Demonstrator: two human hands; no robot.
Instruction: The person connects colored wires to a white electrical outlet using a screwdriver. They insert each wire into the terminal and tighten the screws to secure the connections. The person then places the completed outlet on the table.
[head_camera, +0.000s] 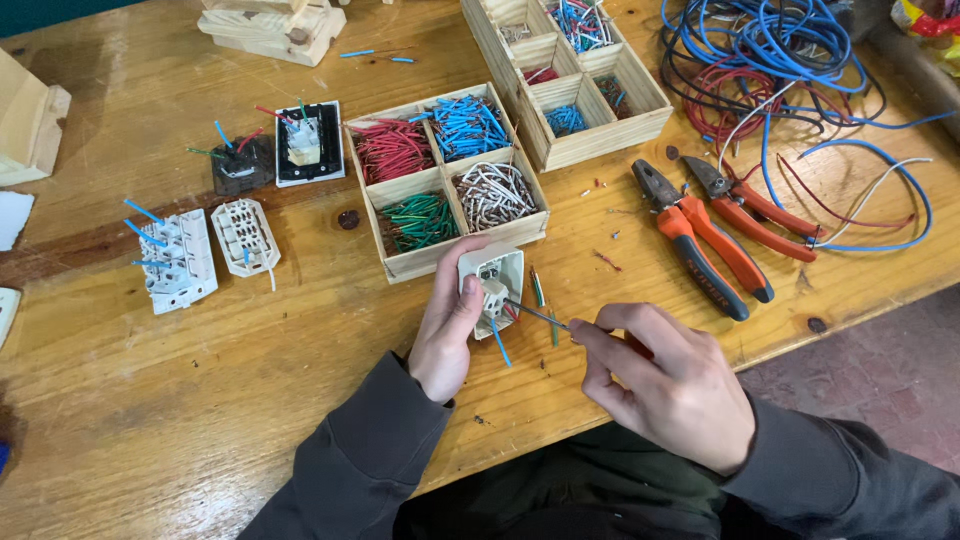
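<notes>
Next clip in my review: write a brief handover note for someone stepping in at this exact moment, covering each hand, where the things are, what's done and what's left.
Left hand: holds the white switch module upright above the table, back facing the camera.
Right hand: pinch grip on a thin screwdriver, tip at the module's terminals.
A blue wire hangs from the module; a green wire piece lies beside it.
Wire pieces sit sorted by colour in the wooden tray. Orange pliers lie to the right.
Done: several wired modules lie at left.
Left: this module appears only partly wired.
</notes>
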